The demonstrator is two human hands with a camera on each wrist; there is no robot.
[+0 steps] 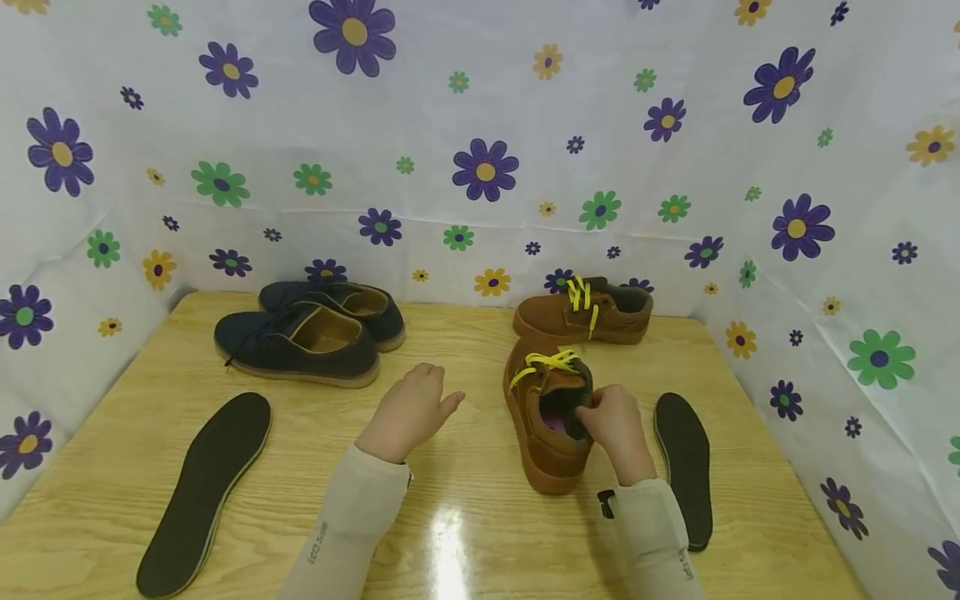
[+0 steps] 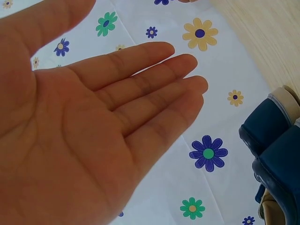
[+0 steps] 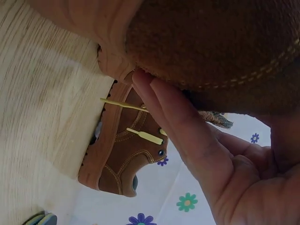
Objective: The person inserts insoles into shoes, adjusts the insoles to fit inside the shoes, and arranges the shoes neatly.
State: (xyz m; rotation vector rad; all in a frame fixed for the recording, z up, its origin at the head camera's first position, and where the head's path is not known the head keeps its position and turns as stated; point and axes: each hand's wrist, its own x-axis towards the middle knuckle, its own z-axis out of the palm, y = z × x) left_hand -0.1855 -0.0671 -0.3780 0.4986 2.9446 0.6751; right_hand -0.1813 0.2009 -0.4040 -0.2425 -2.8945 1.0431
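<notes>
My right hand (image 1: 617, 423) pinches the collar of a brown shoe (image 1: 558, 462) with yellow laces. The shoe's heel faces me, and a patch of pink shows inside its opening. In the right wrist view, several fingers (image 3: 185, 122) lie along the outside of the shoe, and the collar hides part of the thumb. Over the table, left of this shoe, my left hand (image 1: 411, 410) hovers with nothing in it. Its fingers are straight and its palm (image 2: 70, 136) is bare in the left wrist view. Behind stands a second brown shoe (image 1: 551, 315), turned sideways, also with yellow laces.
Two dark blue shoes (image 1: 330, 358) stand side by side at the back left of the wooden table (image 1: 315, 467). One black insole (image 1: 206, 492) lies at the left, another black insole (image 1: 684, 467) at the right. A flowered white cloth (image 1: 420, 108) surrounds the back and sides.
</notes>
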